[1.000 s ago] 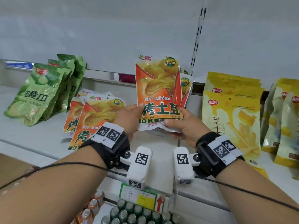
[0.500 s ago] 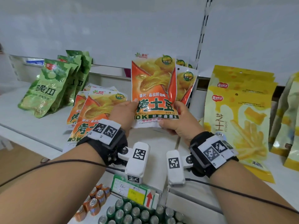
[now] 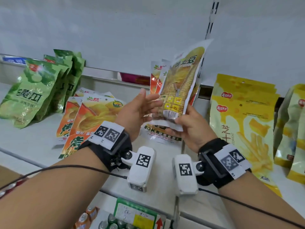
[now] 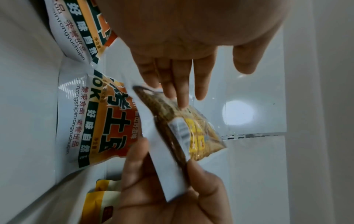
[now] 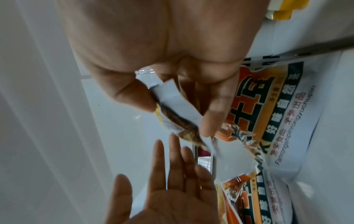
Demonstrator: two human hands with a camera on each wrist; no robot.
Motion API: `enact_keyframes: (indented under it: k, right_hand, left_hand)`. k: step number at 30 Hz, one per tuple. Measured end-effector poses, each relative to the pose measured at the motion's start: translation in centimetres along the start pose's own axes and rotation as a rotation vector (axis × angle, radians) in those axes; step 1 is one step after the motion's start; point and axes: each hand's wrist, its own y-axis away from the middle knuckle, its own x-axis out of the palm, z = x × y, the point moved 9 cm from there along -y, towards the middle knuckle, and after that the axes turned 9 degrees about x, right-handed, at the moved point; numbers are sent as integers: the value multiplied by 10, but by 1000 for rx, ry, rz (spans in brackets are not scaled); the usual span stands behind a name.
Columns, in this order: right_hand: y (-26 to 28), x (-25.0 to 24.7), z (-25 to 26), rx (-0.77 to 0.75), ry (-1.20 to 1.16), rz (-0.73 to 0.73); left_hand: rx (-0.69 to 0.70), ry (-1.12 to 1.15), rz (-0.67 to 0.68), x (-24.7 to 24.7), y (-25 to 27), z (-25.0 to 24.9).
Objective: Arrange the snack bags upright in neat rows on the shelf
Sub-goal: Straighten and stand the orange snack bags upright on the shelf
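My right hand (image 3: 178, 123) pinches the bottom seal of an orange potato chip bag (image 3: 179, 85), which is tilted up to the right with its back toward me. My left hand (image 3: 145, 101) is open, its straight fingers touching the bag's left side. In the left wrist view a fingertip (image 4: 182, 104) rests on the bag (image 4: 193, 133). The right wrist view has thumb and fingers (image 5: 212, 118) clamped on the bag's edge (image 5: 176, 100). Two more orange bags (image 3: 156, 76) stand behind it. Another (image 3: 160, 135) lies flat under my hands, and others (image 3: 92, 116) lie flat at the left.
Green bags (image 3: 33, 91) lean upright at the far left of the white shelf (image 3: 33, 142). Yellow fries bags (image 3: 244, 123) stand at the right, with more (image 3: 293, 129) beyond. A slotted post (image 3: 209, 22) runs up the back wall. Cans (image 3: 113, 223) and a price tag (image 3: 137, 214) sit below.
Both hands gripped the bag front-facing before. Now my left hand has let go and opened, and my right hand has turned the bag so its back faces me, tilted right.
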Motion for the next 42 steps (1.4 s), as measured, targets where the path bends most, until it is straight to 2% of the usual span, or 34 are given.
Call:
enact_keyframes:
  k: [4, 7, 11, 17, 22, 25, 27, 31, 37, 42]
  right_hand:
    - [-6, -14, -4, 12, -91, -44]
    - [-5, -21, -11, 14, -61, -40]
    - [-3, -29, -18, 30, -37, -31]
    - [-4, -35, -34, 92, 26, -46]
    - [-3, -45, -27, -5, 201, -197]
    - [-2, -51, -24, -32, 170, -267]
    - [-2, -54, -22, -61, 136, -277]
    - [-2, -54, -22, -54, 87, -255]
    - [-2, -56, -20, -84, -7, -252]
    - [-1, -60, -14, -128, -17, -270]
  left_hand:
    - [-29, -182, -88, -15, -8, 13]
    - [-112, -53, 4, -4, -14, 32]
    - [-89, 77, 40, -3, -20, 46]
    - [-54, 100, 122, 6, -20, 49]
    - [-67, 147, 139, 8, -18, 50]
    - [-57, 160, 223, 13, -14, 49]
    - [-69, 157, 265, 17, -11, 52]
    - [-130, 251, 206, 16, -11, 60]
    - [-74, 146, 213, 13, -14, 63]
    - [-42, 199, 234, 19, -13, 58]
